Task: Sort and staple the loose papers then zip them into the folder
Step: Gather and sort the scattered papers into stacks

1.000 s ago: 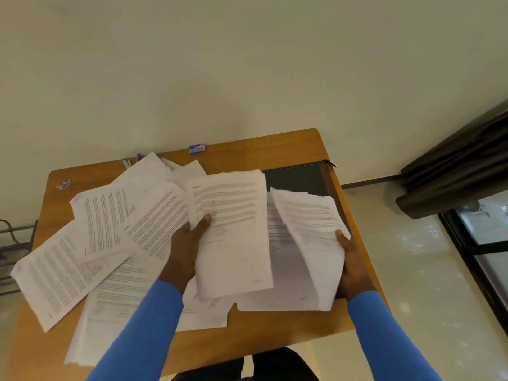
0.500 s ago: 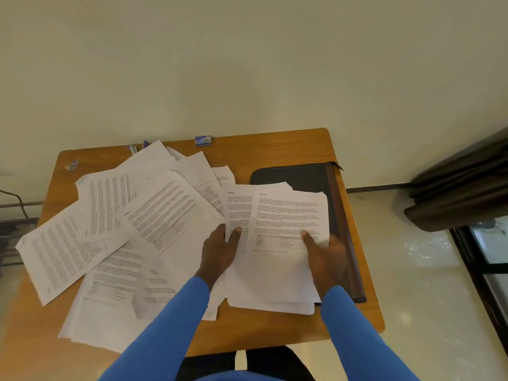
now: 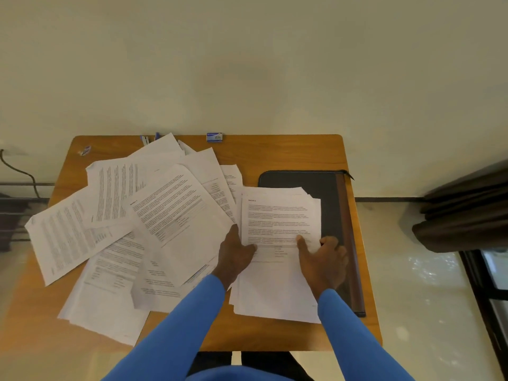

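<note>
A squared stack of printed papers (image 3: 280, 215) lies at the right of the wooden table (image 3: 288, 155), partly over a black zip folder (image 3: 328, 204) with a brown spine. My left hand (image 3: 235, 255) holds the stack's left edge, thumb on the top sheet. My right hand (image 3: 325, 261) grips the right edge, thumb on top and fingers curled at the side. Several loose printed sheets (image 3: 170, 213) are fanned over the table's left and middle.
A small blue staple box (image 3: 214, 137) sits at the table's far edge, with blue pens (image 3: 148, 138) partly under the sheets. A small blue-and-white object (image 3: 84, 150) lies in the far left corner. A dark curtain (image 3: 467, 213) hangs at the right; the wall is directly behind the table.
A second ago both hands held sheets raised off the table. The sheets were brought together and laid down as one stack over the folder; both hands now hold its side edges.
</note>
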`<state>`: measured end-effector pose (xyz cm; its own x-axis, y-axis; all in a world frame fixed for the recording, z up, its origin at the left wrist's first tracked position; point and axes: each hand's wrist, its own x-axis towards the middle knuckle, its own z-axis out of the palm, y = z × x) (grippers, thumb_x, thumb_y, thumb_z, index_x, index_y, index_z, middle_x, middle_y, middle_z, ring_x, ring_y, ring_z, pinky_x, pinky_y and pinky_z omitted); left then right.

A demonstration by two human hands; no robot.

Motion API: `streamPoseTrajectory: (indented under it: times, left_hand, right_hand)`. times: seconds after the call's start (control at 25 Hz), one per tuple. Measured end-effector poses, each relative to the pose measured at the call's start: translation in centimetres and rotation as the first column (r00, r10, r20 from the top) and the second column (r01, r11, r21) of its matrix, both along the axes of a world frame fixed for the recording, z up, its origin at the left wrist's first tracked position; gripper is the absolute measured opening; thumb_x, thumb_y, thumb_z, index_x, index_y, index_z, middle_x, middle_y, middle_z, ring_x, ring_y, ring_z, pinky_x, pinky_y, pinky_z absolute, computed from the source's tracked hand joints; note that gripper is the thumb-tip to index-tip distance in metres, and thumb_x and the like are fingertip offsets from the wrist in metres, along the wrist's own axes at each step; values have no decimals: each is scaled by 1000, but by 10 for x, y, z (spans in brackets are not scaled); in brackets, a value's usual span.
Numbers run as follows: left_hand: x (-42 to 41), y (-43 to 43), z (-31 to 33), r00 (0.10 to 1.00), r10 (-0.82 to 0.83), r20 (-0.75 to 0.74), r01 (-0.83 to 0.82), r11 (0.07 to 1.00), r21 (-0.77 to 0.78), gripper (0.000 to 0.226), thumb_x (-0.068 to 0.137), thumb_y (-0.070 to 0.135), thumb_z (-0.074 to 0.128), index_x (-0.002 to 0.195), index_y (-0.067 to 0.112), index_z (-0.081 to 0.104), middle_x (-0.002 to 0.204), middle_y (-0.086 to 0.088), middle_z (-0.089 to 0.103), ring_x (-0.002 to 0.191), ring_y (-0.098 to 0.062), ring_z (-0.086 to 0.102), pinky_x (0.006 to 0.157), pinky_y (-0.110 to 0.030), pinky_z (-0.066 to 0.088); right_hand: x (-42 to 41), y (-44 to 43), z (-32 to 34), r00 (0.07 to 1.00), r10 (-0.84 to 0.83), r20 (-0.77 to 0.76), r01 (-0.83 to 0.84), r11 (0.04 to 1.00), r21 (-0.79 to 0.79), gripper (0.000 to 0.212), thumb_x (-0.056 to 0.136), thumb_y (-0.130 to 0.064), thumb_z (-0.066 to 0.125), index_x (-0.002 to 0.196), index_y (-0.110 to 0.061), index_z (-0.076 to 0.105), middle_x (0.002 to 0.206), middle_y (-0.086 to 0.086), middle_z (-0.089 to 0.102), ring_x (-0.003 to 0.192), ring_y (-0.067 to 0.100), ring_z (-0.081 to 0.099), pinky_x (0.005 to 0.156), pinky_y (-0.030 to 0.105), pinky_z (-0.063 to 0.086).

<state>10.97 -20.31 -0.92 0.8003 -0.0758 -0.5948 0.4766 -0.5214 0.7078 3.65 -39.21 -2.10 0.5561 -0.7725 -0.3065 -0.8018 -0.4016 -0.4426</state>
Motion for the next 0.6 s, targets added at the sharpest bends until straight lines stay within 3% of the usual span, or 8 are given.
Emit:
streamPoseTrajectory:
  times: [0.08,0.16,0.28,0.44,0.6]
  left_hand:
    - [1,4,5,1000,20,24,-17,992,-121,35,94,7,65,124,22,57,117,8,67,117,-24,64,95,-35,56]
    - [3,20,13,999,32,19,-25,952,-304,41,95,1,60,131,19,59,125,2,70,121,-23,64,101,-42,56]
    - [3,52,30,998,61,-31,-68,865,-497,48,93,0,62,138,16,60,132,-4,69,125,-26,64,104,-44,53]
    - [-10,85,46,993,116,-36,-120,880,-460,55,85,13,76,136,22,60,129,0,71,121,-21,67,102,-41,54]
    - [-28,133,47,951,310,-12,-292,879,-377,41,85,5,74,117,29,70,115,5,76,111,-19,71,96,-37,58]
  right_hand:
    - [0,-3,-1,992,-24,125,14,997,81,64,84,-71,63,126,-26,45,124,2,55,115,25,55,99,49,51]
    - [4,-3,12,942,-70,328,-38,949,314,73,86,-55,75,143,-25,40,134,-2,54,120,19,56,98,42,52]
    - [19,-3,42,905,-143,401,-188,711,677,70,90,-27,78,148,-24,40,129,-2,64,111,16,67,79,28,56]
    - [43,22,63,912,-3,411,-362,465,808,38,92,-8,71,129,-15,63,116,7,76,104,26,74,80,38,63]
    - [62,88,69,901,88,426,-416,454,788,33,92,-6,72,124,-13,66,112,8,77,99,28,76,82,44,64]
